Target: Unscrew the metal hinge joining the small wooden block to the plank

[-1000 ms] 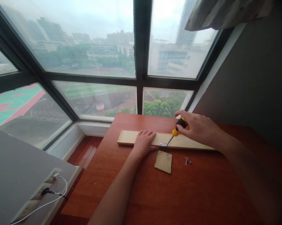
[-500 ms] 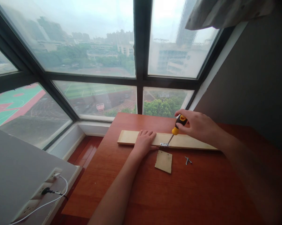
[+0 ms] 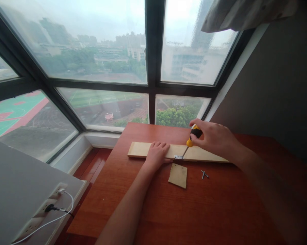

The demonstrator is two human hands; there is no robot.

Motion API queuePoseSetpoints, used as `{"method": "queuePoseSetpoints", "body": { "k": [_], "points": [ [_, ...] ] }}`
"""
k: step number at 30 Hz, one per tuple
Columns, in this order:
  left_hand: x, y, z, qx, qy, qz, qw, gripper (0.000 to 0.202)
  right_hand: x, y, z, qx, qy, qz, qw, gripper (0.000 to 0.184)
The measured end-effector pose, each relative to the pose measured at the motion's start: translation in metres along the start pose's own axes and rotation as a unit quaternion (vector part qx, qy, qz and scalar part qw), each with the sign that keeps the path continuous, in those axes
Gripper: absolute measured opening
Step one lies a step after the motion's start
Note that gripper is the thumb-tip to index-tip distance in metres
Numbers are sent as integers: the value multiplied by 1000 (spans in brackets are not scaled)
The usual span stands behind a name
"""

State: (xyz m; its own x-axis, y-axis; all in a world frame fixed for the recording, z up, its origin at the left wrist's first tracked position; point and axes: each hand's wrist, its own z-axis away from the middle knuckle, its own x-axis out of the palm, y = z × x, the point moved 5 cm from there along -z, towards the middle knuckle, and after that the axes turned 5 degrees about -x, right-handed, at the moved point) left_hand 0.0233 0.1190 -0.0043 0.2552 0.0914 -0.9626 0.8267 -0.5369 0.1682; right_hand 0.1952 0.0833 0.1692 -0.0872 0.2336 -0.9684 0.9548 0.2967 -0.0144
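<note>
dark window frame (image 3: 155,51), trees (image 3: 175,116) beyond; white cable (image 3: 73,200), black plug (image 3: 50,208) at wall sockets (image 3: 32,227); pale cloth (image 3: 240,17) above.

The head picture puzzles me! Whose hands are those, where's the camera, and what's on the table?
There's no robot, just a person wearing a camera on their head that looks forward and down. Their bare left hand rests on a long, pale wooden board. Their bare right hand holds a yellow-and-black screwdriver, its tip at a small silver metal plate by the board's near edge. Closer, on the reddish-brown wooden table, lie a flat, tan, four-sided piece and thin silver screws.
</note>
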Motion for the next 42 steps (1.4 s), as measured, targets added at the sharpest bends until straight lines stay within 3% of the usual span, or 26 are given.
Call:
{"method": "queuePoseSetpoints", "body": {
  "k": [3,8,11,18,20,23,26,30,34,38,42],
  "points": [
    [0,1,0,1,-4,1,1000,62,2,0,1,-13,8,-58,998,35],
    [0,0,1,2,-2,-2,1000,63,2,5,-1,13,49,-26,998,27],
    [0,0,1,0,2,-2,1000,62,5,6,-4,-13,46,-72,996,23],
    [0,1,0,-11,-7,3,1000,62,4,6,-5,-76,13,-193,978,40],
    [-1,1,1,-12,-7,4,1000,63,3,7,-5,-57,4,-159,986,39],
    [-1,1,0,-10,-7,6,1000,63,1,10,-5,28,5,-9,1000,38],
    [0,0,0,-11,-9,7,1000,62,-2,9,-5,81,-4,110,991,44],
    [-1,1,0,-9,-5,6,1000,63,-3,2,-8,3,-18,32,999,33],
    [-1,1,0,-13,-13,7,1000,63,-1,0,-8,-80,-41,-93,992,50],
    [0,1,0,-10,-9,6,1000,64,-3,6,-7,-13,4,0,1000,41],
    [1,0,0,-7,-2,6,1000,65,-4,8,-7,67,18,114,991,48]
  ]
}}
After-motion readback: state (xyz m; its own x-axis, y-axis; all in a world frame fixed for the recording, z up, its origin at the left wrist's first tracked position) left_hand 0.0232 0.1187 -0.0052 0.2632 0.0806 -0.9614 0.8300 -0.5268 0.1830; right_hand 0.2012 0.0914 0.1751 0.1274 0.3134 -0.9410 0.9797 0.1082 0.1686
